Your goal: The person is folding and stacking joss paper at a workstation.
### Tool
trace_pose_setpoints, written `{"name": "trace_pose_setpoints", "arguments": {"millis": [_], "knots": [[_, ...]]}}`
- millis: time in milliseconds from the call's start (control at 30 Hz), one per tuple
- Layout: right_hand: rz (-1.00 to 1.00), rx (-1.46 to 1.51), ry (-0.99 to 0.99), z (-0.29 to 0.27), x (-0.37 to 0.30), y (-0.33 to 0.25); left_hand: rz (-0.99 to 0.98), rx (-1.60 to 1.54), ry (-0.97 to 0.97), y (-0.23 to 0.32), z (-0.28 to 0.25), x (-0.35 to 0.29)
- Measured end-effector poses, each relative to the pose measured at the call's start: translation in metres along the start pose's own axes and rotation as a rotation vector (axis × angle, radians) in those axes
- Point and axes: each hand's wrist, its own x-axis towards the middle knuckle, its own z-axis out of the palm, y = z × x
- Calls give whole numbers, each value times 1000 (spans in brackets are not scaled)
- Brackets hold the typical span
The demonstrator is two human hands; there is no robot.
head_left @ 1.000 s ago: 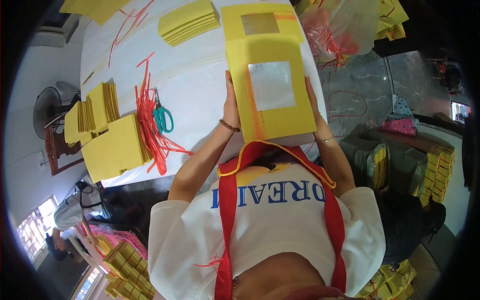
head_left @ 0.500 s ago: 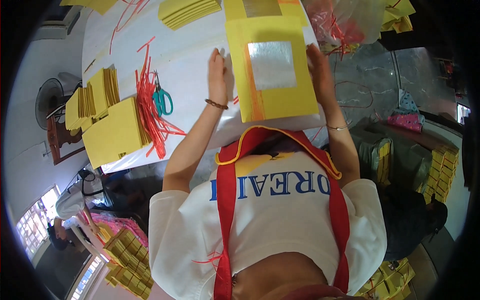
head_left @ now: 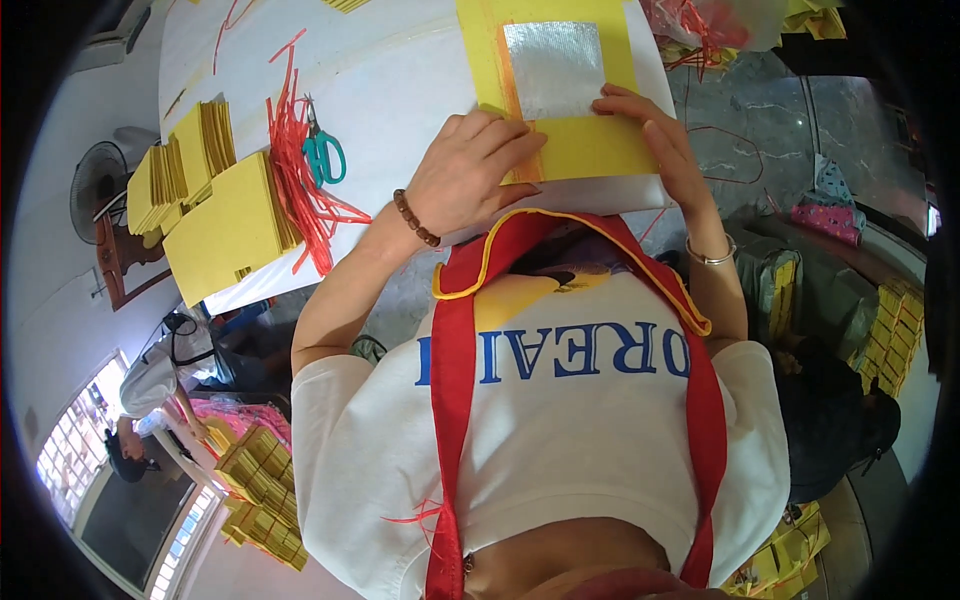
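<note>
A stack of yellow paper sheets [head_left: 590, 150], with a silver foil square [head_left: 555, 70] and an orange strip on its top sheet, lies at the table's near edge. My left hand [head_left: 470, 165] is over its near left corner, fingers bent together on the orange strip and thumb low by the edge. My right hand [head_left: 660, 140] is at the right edge, fingers curled over the paper beside the foil. Both hands hold the paper by its sides. How many sheets they grip is hidden.
Left on the white-covered table [head_left: 400, 80] lie red plastic ties [head_left: 290, 180], teal-handled scissors [head_left: 322, 150] and bundles of yellow paper [head_left: 225, 230]. A clear plastic bag [head_left: 720, 25] is beyond the far right corner. One person [head_left: 165, 375] is at lower left, another [head_left: 835, 420] at right.
My hands were flat and upright beside the sheets; now they have come inward and nearer, with bent fingers on the paper. The view has shifted, so the table sits higher in it.
</note>
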Motion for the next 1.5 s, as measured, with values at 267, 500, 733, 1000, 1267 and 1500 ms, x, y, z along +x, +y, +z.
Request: {"name": "trace_pose_setpoints", "arguments": {"millis": [267, 500, 733, 1000, 1267, 1500], "knots": [[26, 134, -33, -3, 1, 4, -43, -198, 10, -2, -12, 6], [97, 143, -1, -4, 2, 4, -114, -268, -60, -5, -13, 10], [134, 224, 26, -1, 1, 1, -219, -429, -218, -18, -18, 17], [122, 235, 26, 0, 1, 5, -396, -660, -302, -26, -19, 20], [72, 190, 15, 0, 2, 5, -449, -787, -435, -40, -19, 27], [-26, 158, -97, -6, 0, 4, -503, -836, -411, -46, -15, 27]]}}
